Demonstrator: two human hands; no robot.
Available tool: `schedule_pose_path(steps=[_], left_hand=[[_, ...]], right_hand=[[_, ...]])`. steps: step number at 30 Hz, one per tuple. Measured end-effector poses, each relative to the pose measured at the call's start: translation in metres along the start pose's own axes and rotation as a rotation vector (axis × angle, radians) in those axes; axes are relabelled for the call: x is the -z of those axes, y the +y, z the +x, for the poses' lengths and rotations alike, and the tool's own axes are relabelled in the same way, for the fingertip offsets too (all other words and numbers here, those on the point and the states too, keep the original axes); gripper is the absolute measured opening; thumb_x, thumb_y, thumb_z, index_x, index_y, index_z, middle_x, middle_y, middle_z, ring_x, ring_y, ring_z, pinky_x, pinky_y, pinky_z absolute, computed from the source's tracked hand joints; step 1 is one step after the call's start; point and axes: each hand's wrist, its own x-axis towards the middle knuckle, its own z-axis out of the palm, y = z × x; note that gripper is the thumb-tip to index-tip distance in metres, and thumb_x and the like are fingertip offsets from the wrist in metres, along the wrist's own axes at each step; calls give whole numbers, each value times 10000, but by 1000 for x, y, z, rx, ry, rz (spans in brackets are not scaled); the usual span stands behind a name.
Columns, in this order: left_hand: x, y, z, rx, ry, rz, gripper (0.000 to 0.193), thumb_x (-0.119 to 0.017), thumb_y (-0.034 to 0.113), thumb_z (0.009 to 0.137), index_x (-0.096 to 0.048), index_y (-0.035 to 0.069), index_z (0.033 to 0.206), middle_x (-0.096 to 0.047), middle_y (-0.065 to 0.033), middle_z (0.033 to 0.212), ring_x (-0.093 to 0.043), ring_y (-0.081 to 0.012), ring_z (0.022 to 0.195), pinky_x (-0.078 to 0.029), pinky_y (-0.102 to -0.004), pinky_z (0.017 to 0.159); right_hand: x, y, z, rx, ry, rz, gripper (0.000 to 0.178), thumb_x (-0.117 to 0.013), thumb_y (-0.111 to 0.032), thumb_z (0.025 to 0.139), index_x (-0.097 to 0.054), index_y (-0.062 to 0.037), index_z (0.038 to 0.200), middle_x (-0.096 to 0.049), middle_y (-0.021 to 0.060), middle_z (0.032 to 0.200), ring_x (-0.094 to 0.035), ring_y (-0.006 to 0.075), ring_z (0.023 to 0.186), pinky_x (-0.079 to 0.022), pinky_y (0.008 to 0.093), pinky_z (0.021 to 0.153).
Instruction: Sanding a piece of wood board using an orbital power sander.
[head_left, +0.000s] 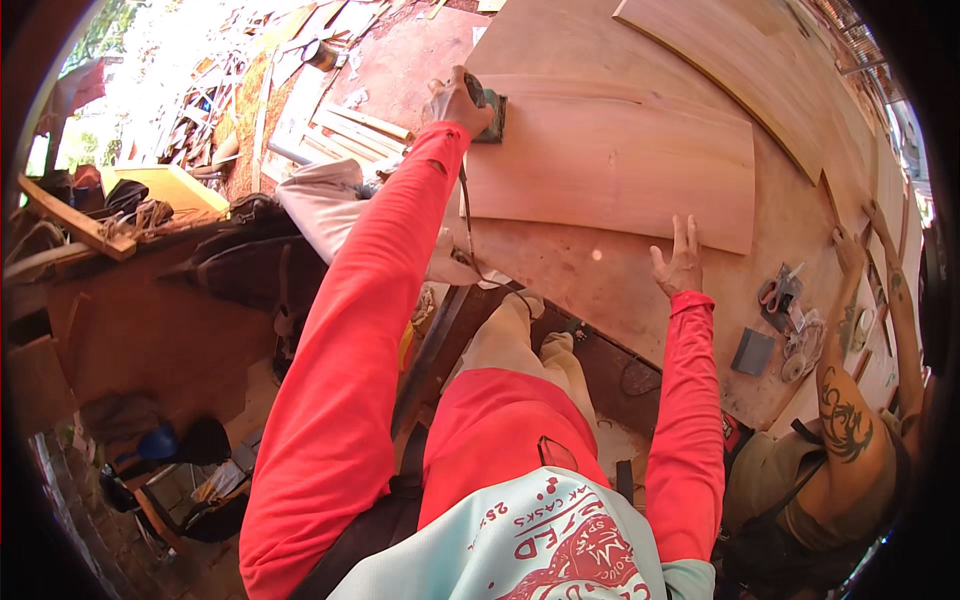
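Right hand [678, 262] spread wide on the plywood sheet [620, 165], its long axis sideways; left hand [455, 102] gripping the sander [491, 112].

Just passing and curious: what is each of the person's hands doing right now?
Left hand: closed on a power sander at the wood panel's edge.
Right hand: open, fingers spread, pressing on the plywood table.

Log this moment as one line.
left hand: gripping sander on plywood sheet | right hand: flat, fingers spread, at sheet's near edge | co-worker's arm: on workbench, right
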Motion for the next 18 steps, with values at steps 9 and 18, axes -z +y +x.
schedule_pose_path(steps=[9, 18], left_hand=[[0, 5, 67, 1, 17, 25, 790, -780, 402, 661, -485, 201, 1367, -590, -249, 1218, -622, -429, 1125, -514, -475, 965], [6, -21, -32, 102, 51, -80, 744, -779, 370, 672, -479, 178, 1326, -523, -276, 1250, -629, -459, 1092, -528, -490, 946]], right_hand=[[12, 6, 29, -76, -382, -100, 799, -743, -309, 827, -416, -48, 1507, -206, 284, 1629, -235, 435, 1504, -290, 457, 1209], [16, 31, 41, -2, -438, -16, 803, -734, -312, 839, -402, -12, 1505, -202, 283, 1632, -212, 431, 1514, -271, 438, 1226]])
